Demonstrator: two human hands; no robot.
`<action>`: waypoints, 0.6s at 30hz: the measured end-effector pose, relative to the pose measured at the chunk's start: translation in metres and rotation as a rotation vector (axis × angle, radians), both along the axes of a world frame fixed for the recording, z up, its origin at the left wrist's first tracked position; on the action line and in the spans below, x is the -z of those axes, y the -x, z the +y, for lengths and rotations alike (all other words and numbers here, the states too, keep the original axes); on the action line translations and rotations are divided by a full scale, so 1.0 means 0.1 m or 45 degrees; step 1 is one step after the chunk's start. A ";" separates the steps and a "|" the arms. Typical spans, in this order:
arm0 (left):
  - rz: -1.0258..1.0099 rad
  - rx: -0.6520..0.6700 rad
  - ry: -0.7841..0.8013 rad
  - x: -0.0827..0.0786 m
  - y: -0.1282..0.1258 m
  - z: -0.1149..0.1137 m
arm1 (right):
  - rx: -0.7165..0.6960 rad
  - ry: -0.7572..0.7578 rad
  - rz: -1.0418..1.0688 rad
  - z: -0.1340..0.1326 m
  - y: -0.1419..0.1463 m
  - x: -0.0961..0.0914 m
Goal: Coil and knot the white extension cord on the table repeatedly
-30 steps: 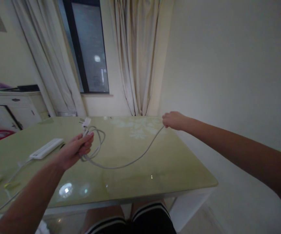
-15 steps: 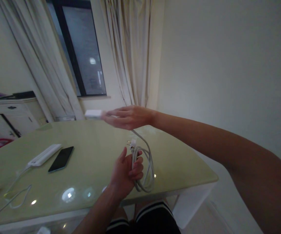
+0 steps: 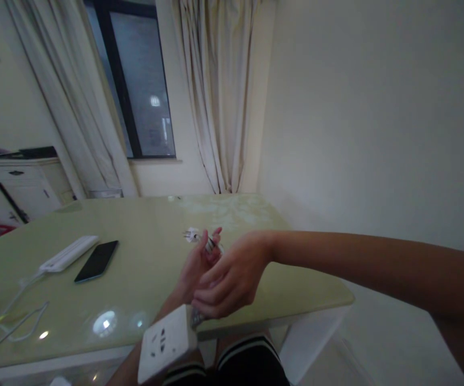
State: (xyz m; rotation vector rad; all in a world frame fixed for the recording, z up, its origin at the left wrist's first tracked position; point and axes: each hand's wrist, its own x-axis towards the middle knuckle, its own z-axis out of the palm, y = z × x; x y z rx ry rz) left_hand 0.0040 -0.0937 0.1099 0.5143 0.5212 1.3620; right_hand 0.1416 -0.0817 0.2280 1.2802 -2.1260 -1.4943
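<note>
A white power strip [image 3: 168,343] hangs tilted over the table's near edge, its sockets facing up toward me. My right hand [image 3: 234,279] is closed on the strip's cord, close to where it enters the housing. Behind it, my left hand [image 3: 192,272] is closed around the coiled grey cable [image 3: 211,245]. The cable's plug [image 3: 192,235] pokes out past the left thumb, prongs pointing left. Most of the coil is hidden by my right hand.
On the green-topped table [image 3: 143,225] lie a dark phone [image 3: 97,261] and another white power strip [image 3: 70,254], whose cord [image 3: 22,297] loops toward the left edge. My legs [image 3: 250,359] are under the near edge. A wall [image 3: 376,134] stands to the right.
My right hand has swung down and toward me, bringing the power strip from beyond the left hand to the near edge. The plug in my left hand has shifted left.
</note>
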 end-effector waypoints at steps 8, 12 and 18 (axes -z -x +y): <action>-0.121 -0.226 0.009 -0.37 0.40 -0.04 | 0.333 0.351 0.021 0.11 -0.46 0.22; -0.339 -0.104 -0.200 -0.56 0.59 -0.09 | 0.538 0.883 0.254 0.25 -0.58 0.37; -0.199 0.070 -0.375 -0.69 0.58 -0.10 | 0.928 1.839 0.840 0.01 -0.03 0.66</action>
